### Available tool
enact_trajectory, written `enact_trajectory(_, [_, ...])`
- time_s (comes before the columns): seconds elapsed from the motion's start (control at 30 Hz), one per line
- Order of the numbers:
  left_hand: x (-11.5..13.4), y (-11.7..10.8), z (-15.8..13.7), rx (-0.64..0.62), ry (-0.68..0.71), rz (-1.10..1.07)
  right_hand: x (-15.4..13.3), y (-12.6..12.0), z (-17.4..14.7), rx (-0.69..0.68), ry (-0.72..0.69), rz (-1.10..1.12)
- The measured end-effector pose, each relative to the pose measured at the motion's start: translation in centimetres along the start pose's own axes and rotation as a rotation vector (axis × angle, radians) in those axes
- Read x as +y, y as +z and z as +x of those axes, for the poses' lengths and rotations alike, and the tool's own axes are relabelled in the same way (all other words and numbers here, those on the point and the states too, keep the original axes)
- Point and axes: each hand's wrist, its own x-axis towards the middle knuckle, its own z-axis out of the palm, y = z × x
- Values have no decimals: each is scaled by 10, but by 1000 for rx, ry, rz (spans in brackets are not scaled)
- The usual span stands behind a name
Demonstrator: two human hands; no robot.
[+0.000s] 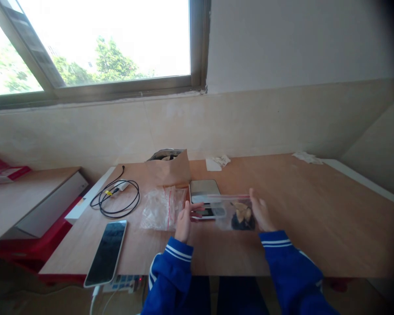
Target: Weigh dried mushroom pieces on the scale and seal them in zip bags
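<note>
Up front, a phone (107,253) is lying at the table (315,218) edge. Here the right hand (262,213) is gripping the clear bag (227,218) at its right end, tan and dark pieces (243,214) sitting inside; the left hand (184,221) is reaching spread fingers toward the other end, though whether they're pinching plastic, one can't tell. Keeping the bag level and supporting its filled end should be steadying everything. The bag is partly hiding the scale (205,187); farther back, a paper bag (174,171) is standing near the wall (265,118).
</note>
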Motion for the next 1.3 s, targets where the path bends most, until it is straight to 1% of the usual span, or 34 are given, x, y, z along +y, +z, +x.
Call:
enact_trajectory(0.03, [6, -5, -1, 24, 4, 12, 6, -13, 15, 5, 109, 28])
enact_trajectory(0.07, [13, -11, -2, 63, 25, 33, 13, -25, 30, 5, 149, 36])
enact_trajectory(0.17, [34, -33, 1, 228, 108, 122, 34, -56, 76, 3, 126, -100])
enact_trajectory(0.27, [49, -60, 15, 493, 242, 262, 49, -70, 105, 11, 142, -330])
enact_trajectory(0.3, [52, -70, 22, 570, 289, 314, 51, -71, 108, 28, 133, -419])
enact_trajectory(0.37, [53, -92, 39, 711, 343, 426, 52, -68, 103, 126, 54, -622])
enact_trajectory(0.43, [49, -113, 58, 766, 362, 546, 49, -58, 85, 267, -90, -821])
enact_trajectory(0.47, [45, -122, 68, 769, 358, 601, 47, -52, 72, 305, -169, -895])
enact_trajectory(0.5, [40, -131, 78, 745, 346, 640, 45, -46, 58, 297, -228, -941])
enact_trajectory(0.57, [29, -145, 96, 668, 300, 659, 41, -33, 31, 208, -309, -1023])
enact_trajectory(0.63, [18, -154, 111, 596, 261, 634, 39, -24, 13, 108, -327, -1097])
enact_trajectory(0.67, [12, -158, 117, 572, 251, 610, 39, -22, 9, 74, -318, -1124])
enact_trajectory(0.73, [2, -164, 125, 497, 243, 549, 41, -23, 16, 52, -274, -1153])
enact_trajectory(0.83, [-12, -168, 132, 333, 199, 484, 45, -34, 47, 63, -202, -1158])
enact_trajectory(0.87, [-16, -168, 133, 300, 173, 465, 46, -38, 60, 55, -187, -1153])
enact_trajectory(0.97, [-27, -164, 136, 269, 123, 372, 41, -41, 89, 7, -150, -1118])
enact_trajectory(1.03, [-35, -160, 138, 258, 126, 300, 28, -33, 95, -7, -173, -1062])
enact_trajectory(1.07, [-38, -159, 138, 259, 140, 276, 16, -25, 93, -11, -227, -1013])
enact_trajectory(1.1, [-42, -158, 138, 266, 159, 264, 1, -14, 87, -34, -329, -940])
enact_trajectory(1.13, [-45, -159, 137, 279, 180, 265, -17, -2, 79, -72, -466, -835])
enact_trajectory(1.2, [-52, -160, 135, 317, 215, 295, -58, 27, 57, -174, -718, -641])
enact_trajectory(1.23, [-54, -162, 134, 344, 221, 323, -79, 43, 44, -222, -819, -580])
enact_trajectory(1.3, [-57, -164, 131, 397, 216, 389, -116, 73, 21, -306, -969, -516])
